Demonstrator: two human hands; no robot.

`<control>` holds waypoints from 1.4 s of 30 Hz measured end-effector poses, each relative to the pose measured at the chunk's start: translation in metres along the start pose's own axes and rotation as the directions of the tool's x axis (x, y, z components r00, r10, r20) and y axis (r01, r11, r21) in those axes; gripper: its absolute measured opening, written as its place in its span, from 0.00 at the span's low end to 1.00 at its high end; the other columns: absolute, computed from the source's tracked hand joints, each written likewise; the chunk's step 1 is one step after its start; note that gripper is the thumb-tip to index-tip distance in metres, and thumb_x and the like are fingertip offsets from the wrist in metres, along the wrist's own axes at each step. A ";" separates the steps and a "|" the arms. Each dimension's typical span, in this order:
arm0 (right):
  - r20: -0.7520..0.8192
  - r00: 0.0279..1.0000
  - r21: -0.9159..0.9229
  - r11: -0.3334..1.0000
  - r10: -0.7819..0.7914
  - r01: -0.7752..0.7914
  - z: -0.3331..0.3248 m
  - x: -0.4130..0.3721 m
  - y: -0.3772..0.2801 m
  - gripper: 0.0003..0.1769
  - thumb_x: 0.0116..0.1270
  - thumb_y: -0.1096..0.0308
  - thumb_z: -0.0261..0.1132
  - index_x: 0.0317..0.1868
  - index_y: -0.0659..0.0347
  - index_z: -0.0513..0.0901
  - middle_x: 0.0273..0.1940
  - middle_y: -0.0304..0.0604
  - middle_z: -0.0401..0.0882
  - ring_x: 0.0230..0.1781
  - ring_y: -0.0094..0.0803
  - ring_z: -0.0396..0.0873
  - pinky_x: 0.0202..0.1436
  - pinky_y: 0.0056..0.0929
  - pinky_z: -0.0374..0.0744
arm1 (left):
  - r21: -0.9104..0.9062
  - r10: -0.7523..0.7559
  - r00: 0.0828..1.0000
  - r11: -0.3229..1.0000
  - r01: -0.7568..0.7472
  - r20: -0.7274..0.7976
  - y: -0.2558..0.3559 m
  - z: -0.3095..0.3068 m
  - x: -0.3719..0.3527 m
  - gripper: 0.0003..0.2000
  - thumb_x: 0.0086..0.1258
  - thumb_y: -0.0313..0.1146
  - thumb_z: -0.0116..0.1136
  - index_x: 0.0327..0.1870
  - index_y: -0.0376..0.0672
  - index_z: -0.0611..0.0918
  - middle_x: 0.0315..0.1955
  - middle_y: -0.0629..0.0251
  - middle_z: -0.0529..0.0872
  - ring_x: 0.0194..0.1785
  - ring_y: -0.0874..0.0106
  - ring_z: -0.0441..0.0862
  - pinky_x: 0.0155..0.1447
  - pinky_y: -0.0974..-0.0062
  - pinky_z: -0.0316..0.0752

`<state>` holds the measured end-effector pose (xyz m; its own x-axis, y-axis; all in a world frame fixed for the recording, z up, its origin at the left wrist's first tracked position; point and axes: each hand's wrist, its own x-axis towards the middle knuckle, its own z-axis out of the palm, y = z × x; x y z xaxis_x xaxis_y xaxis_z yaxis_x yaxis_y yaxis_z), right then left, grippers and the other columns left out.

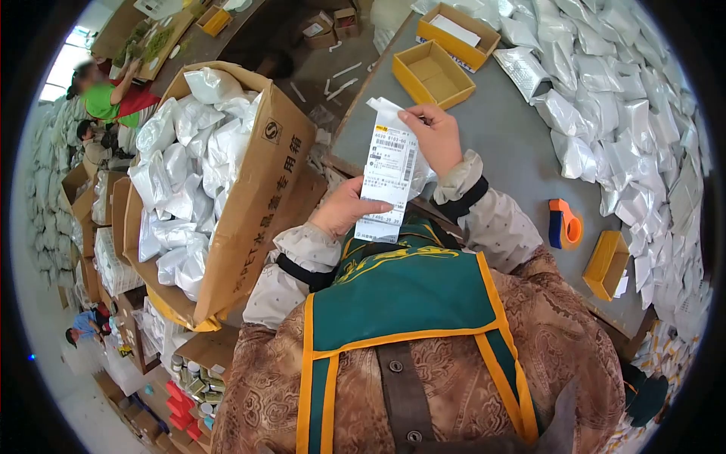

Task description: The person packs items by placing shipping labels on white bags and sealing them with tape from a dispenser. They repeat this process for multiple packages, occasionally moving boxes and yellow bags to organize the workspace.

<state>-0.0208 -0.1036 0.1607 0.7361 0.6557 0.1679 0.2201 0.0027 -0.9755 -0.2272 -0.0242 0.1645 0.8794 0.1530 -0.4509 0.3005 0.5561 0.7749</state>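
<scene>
In front of my chest is a printed shipping label (384,170), a long white strip with barcodes and lines of text. Fingers and thumb of my left hand (339,210) are closed on its lower left side, the thumb lying across the print. My right hand (436,138) pinches the strip near its upper right corner, where a white end curls up. Some clear plastic shows behind the label, beside my right wrist. Under the label hangs the green apron (401,295) with yellow edging.
Left of me stands a big cardboard box (257,189) filled with silver packets (189,159). On the grey table (370,121) are yellow boxes (435,76), an orange and blue tape dispenser (566,225) and a heap of silver packets (597,106). Several people work at far left.
</scene>
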 end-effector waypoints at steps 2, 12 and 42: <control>-0.011 0.999 0.030 0.999 0.043 -0.043 -0.003 0.005 -0.003 0.10 0.61 0.67 0.70 0.36 0.68 0.85 0.31 0.43 0.81 0.32 0.27 0.77 0.38 0.25 0.74 | 0.054 -0.030 0.999 0.998 0.029 0.011 0.007 0.001 -0.004 0.22 0.59 0.19 0.66 0.56 0.35 0.78 0.48 0.60 0.86 0.49 0.72 0.84 0.56 0.73 0.78; 0.246 0.896 -0.221 0.879 -0.369 0.423 -0.023 -0.006 -0.022 0.12 0.56 0.67 0.72 0.39 0.63 0.84 0.37 0.45 0.81 0.40 0.43 0.78 0.43 0.34 0.76 | 0.338 0.145 0.986 0.935 -0.109 -0.083 0.011 0.000 -0.004 0.12 0.63 0.24 0.65 0.48 0.37 0.85 0.37 0.68 0.88 0.38 0.80 0.83 0.45 0.78 0.79; 0.240 0.946 -0.326 0.900 -0.219 0.291 -0.128 0.066 0.008 0.08 0.64 0.69 0.67 0.37 0.66 0.85 0.31 0.42 0.82 0.34 0.30 0.78 0.37 0.30 0.76 | 0.060 -0.363 0.864 0.911 0.407 -0.349 -0.100 -0.119 -0.130 0.19 0.54 0.24 0.69 0.49 0.31 0.83 0.40 0.61 0.88 0.37 0.69 0.84 0.46 0.72 0.78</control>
<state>0.1112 -0.1570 0.1821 0.4947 0.8007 0.3379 0.6207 -0.0533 -0.7822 -0.4157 -0.0028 0.0932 0.5221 0.2153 -0.8253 0.6539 0.5202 0.5494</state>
